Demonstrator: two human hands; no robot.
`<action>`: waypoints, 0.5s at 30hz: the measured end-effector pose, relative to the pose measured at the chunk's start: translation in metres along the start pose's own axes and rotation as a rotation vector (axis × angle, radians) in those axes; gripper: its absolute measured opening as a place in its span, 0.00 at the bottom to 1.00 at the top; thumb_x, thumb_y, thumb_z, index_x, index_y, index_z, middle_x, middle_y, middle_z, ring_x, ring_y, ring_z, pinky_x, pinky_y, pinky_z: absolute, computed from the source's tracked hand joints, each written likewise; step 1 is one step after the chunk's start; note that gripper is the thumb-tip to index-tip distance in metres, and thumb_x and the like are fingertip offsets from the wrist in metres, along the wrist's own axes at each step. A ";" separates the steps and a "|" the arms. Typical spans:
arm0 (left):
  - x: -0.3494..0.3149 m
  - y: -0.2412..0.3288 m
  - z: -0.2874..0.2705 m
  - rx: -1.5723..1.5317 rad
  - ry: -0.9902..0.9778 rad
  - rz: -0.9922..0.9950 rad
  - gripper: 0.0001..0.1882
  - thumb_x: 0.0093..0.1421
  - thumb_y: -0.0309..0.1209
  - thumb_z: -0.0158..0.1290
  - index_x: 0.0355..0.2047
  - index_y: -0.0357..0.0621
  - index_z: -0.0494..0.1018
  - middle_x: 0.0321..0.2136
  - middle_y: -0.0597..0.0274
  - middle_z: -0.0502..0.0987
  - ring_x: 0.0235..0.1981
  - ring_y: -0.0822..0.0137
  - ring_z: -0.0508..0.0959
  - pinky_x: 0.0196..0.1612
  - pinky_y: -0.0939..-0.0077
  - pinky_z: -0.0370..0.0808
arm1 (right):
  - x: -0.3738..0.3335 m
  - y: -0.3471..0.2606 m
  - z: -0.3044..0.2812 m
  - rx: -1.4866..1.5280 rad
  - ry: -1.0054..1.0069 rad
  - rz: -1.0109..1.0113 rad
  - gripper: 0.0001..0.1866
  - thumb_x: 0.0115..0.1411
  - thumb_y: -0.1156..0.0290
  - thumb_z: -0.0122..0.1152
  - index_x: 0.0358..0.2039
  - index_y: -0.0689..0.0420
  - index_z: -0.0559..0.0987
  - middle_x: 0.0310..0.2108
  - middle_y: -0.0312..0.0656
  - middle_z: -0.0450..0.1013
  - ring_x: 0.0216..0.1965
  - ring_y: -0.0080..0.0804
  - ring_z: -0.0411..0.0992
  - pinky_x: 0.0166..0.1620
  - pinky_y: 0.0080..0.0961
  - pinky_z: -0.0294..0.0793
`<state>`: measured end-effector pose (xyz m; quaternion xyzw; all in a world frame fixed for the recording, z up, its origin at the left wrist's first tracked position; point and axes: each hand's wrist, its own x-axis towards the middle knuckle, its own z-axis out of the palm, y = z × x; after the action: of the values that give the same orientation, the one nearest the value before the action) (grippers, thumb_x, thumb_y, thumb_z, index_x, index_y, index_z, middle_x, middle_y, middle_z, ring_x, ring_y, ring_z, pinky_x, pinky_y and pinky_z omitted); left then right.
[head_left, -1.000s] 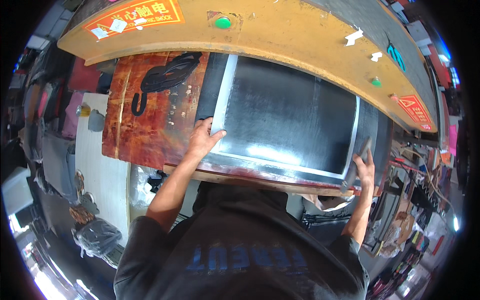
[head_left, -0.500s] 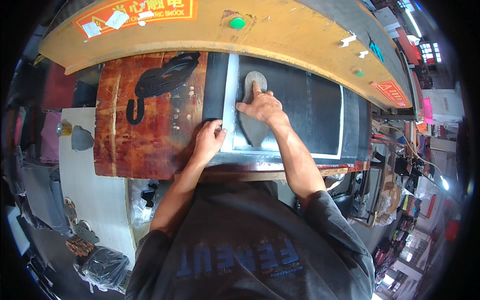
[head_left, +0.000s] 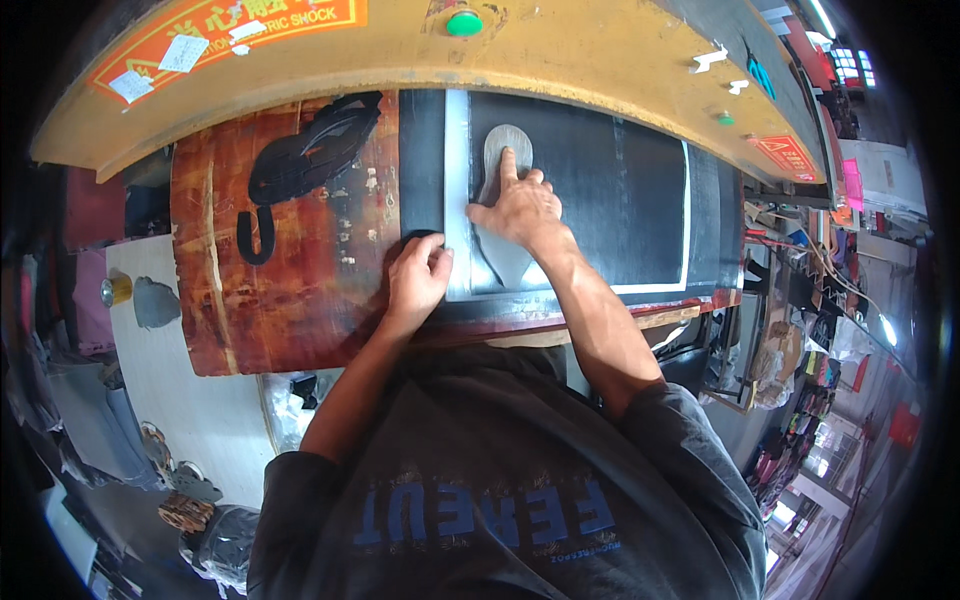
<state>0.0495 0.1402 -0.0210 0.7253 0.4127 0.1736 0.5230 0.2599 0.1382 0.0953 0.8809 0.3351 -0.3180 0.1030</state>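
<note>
A grey shoe-sole-shaped piece (head_left: 508, 262) lies on a black sheet (head_left: 610, 205) with pale edges. My right hand (head_left: 522, 205) rests over its middle, index finger stretched toward the rounded far end and thumb spread to the left. Just left of the sheet's pale edge, my left hand (head_left: 418, 275) bends its fingers toward the thumb beside a dark strip (head_left: 421, 150); whatever is between them is hidden. On the reddish-brown board (head_left: 300, 290) to the left sit black sole-shaped pieces (head_left: 315, 150), overlapping, and a black U-shaped strip (head_left: 254, 236).
A yellow machine beam (head_left: 560, 60) with a green button (head_left: 464, 24) spans the far side, close above the work surface. At left stands a pale table (head_left: 190, 400) with a grey flat piece (head_left: 155, 302) and a yellowish roll (head_left: 116, 291). Cluttered shelves line the right.
The view has shifted slightly, so the beam and board sit higher and further left. Both hands keep nearly the same places at the sole-shaped piece and the sheet's edge.
</note>
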 end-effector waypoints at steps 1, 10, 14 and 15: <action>-0.001 -0.001 0.000 -0.002 0.023 0.040 0.13 0.67 0.30 0.62 0.49 0.38 0.81 0.37 0.54 0.84 0.36 0.63 0.85 0.40 0.69 0.82 | -0.001 0.001 0.001 0.000 0.040 -0.008 0.64 0.55 0.38 0.72 0.82 0.52 0.48 0.67 0.66 0.64 0.65 0.64 0.69 0.66 0.45 0.73; -0.026 0.004 -0.008 -0.108 0.074 0.089 0.11 0.69 0.27 0.57 0.49 0.39 0.81 0.37 0.52 0.81 0.35 0.57 0.83 0.39 0.67 0.80 | -0.016 0.016 0.013 0.066 0.101 -0.097 0.60 0.58 0.31 0.67 0.79 0.55 0.56 0.69 0.64 0.64 0.67 0.64 0.67 0.65 0.47 0.73; -0.066 0.011 -0.004 -0.060 0.056 0.177 0.10 0.69 0.28 0.58 0.48 0.40 0.81 0.36 0.52 0.81 0.33 0.57 0.82 0.39 0.65 0.79 | -0.061 0.067 0.040 0.289 0.325 -0.295 0.43 0.64 0.39 0.66 0.68 0.60 0.74 0.63 0.63 0.72 0.64 0.58 0.72 0.62 0.47 0.76; -0.076 0.010 -0.005 -0.032 0.036 0.183 0.10 0.69 0.28 0.58 0.48 0.41 0.81 0.35 0.52 0.81 0.33 0.57 0.82 0.38 0.65 0.79 | -0.070 0.078 0.044 0.377 0.317 -0.351 0.40 0.66 0.41 0.66 0.67 0.60 0.76 0.59 0.63 0.75 0.60 0.59 0.76 0.61 0.46 0.77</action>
<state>0.0048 0.0832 0.0041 0.7483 0.3512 0.2402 0.5089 0.2492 0.0251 0.1025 0.8518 0.4291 -0.2462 -0.1723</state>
